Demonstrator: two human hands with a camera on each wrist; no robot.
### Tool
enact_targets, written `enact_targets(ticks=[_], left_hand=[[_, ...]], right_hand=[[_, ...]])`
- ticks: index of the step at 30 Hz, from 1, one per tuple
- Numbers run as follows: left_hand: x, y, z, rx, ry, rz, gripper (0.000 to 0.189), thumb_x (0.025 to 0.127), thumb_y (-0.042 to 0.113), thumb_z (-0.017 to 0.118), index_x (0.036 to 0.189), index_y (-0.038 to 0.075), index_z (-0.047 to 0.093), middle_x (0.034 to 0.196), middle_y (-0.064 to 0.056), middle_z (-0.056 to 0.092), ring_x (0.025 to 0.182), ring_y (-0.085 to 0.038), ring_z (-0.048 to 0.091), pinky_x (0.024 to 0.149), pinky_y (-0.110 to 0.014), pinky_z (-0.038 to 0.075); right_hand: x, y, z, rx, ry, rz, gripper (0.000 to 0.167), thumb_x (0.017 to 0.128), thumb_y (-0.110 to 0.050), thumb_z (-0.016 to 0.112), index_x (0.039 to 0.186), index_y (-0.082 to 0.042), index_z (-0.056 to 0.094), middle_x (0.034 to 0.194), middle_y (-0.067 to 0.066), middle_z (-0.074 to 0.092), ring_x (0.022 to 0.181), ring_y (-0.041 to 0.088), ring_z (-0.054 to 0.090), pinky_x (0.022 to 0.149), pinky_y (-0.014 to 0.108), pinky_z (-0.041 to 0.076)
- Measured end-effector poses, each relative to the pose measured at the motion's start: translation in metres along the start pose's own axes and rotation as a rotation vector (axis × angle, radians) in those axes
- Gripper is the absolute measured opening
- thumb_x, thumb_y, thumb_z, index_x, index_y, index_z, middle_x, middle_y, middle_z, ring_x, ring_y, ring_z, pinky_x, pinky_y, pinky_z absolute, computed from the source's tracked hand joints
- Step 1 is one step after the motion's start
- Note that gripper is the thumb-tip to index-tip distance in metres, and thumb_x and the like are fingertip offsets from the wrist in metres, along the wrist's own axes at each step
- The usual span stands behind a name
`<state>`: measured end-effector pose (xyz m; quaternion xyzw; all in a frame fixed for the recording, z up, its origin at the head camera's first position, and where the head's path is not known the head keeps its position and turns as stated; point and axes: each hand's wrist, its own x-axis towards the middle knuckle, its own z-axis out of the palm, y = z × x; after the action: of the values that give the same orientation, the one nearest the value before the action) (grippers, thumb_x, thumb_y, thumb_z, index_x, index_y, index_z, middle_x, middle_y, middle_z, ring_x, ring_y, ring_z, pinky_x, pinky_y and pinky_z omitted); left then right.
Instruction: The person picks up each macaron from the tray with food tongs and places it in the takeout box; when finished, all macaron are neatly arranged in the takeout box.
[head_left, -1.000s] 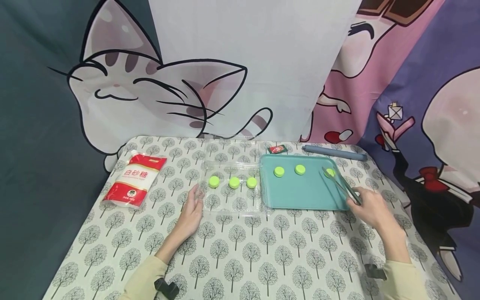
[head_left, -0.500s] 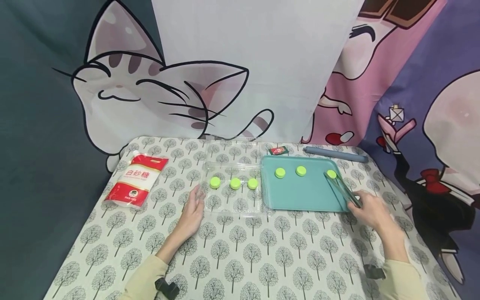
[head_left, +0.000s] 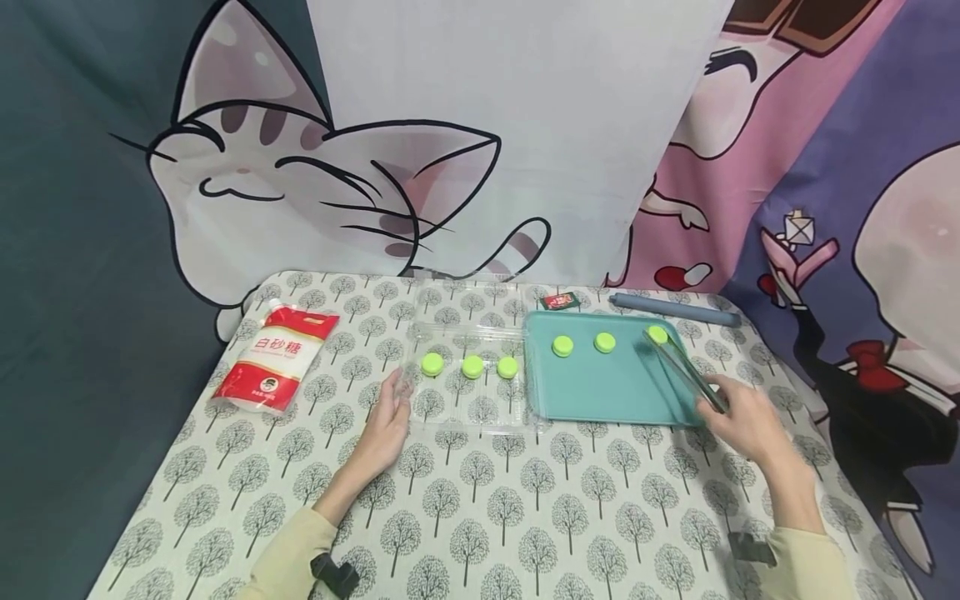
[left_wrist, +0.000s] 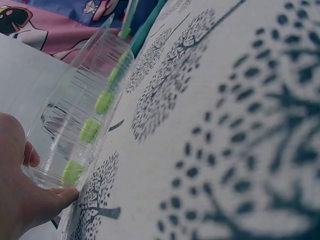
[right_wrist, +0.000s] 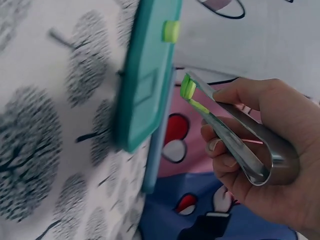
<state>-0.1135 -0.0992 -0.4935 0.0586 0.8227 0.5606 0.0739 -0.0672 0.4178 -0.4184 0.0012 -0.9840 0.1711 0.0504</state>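
Lime-green macarons [head_left: 472, 367] sit in three places before us, six in all. A cartoon cat backdrop [head_left: 585, 108] hangs behind, and a tree-print tablecloth [head_left: 525, 479] covers the table. On it, to the right, we have a teal tray [head_left: 607, 387]; left of this stands a clear plastic clamshell container [head_left: 468, 427], its lid laid open at the back. A bag of white granulated sugar [head_left: 273, 358] lies farther left, and a grey-blue rod [head_left: 675, 309] behind the tray. Our left hand [head_left: 386, 429] grips the container's left end, thumb and fingers bent about it. Our right hand [head_left: 738, 417] is curled round metal tongs [right_wrist: 242, 119], whose tips pinch one macaron [right_wrist: 188, 89] above the tray's back right part. A red-and-green packet [head_left: 560, 301] lies just behind the tray. Smallest, three macarons stand in a row in the container; two more rest near the tray's back edge.
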Motion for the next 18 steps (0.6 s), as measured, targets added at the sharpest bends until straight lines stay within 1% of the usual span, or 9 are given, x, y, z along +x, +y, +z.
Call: enact_targets(ticks=[2, 6, 9, 15, 18], left_hand=[[0.0, 0.0, 0.0, 0.004, 0.002, 0.0, 0.058, 0.11, 0.017, 0.032, 0.162, 0.005, 0.009, 0.163, -0.025, 0.03, 0.151, -0.038, 0.031, 0.127, -0.054, 0.018], [0.0, 0.001, 0.0, 0.002, 0.001, 0.004, 0.058, 0.11, 0.017, 0.032, 0.162, 0.005, 0.008, 0.163, -0.025, 0.029, 0.152, -0.037, 0.03, 0.128, -0.054, 0.016], [0.0, 0.001, 0.0, -0.007, -0.002, 0.009, 0.058, 0.11, 0.016, 0.031, 0.162, 0.004, 0.008, 0.163, -0.025, 0.029, 0.152, -0.037, 0.029, 0.128, -0.054, 0.016], [0.0, 0.0, 0.0, -0.01, -0.002, 0.002, 0.058, 0.11, 0.016, 0.032, 0.162, 0.004, 0.008, 0.162, -0.025, 0.031, 0.152, -0.038, 0.03, 0.128, -0.054, 0.017], [0.0, 0.0, 0.0, -0.011, 0.0, -0.001, 0.059, 0.11, 0.016, 0.032, 0.162, 0.004, 0.008, 0.162, -0.025, 0.031, 0.152, -0.038, 0.029, 0.128, -0.054, 0.016]], right_hand=[[0.001, -0.006, -0.003, 0.01, 0.012, -0.021, 0.049, 0.094, -0.018, 0.064, 0.135, 0.008, 0.056, 0.071, 0.005, 0.059, 0.058, 0.015, 0.045, 0.054, 0.027, 0.037], [0.002, -0.023, -0.01, 0.026, 0.03, -0.062, 0.049, 0.093, -0.019, 0.066, 0.135, 0.006, 0.056, 0.075, 0.006, 0.062, 0.061, 0.015, 0.048, 0.055, 0.029, 0.041], [0.003, -0.034, -0.013, 0.038, 0.048, -0.1, 0.049, 0.092, -0.018, 0.068, 0.134, 0.006, 0.057, 0.075, 0.006, 0.062, 0.061, 0.013, 0.048, 0.055, 0.028, 0.041], [0.002, -0.057, -0.014, 0.071, 0.066, -0.16, 0.048, 0.091, -0.015, 0.07, 0.134, 0.004, 0.059, 0.075, 0.004, 0.061, 0.059, 0.008, 0.047, 0.05, 0.023, 0.042], [0.004, -0.07, -0.015, 0.081, 0.077, -0.21, 0.046, 0.09, -0.015, 0.072, 0.132, 0.003, 0.061, 0.077, 0.002, 0.062, 0.06, 0.005, 0.047, 0.05, 0.022, 0.042]])
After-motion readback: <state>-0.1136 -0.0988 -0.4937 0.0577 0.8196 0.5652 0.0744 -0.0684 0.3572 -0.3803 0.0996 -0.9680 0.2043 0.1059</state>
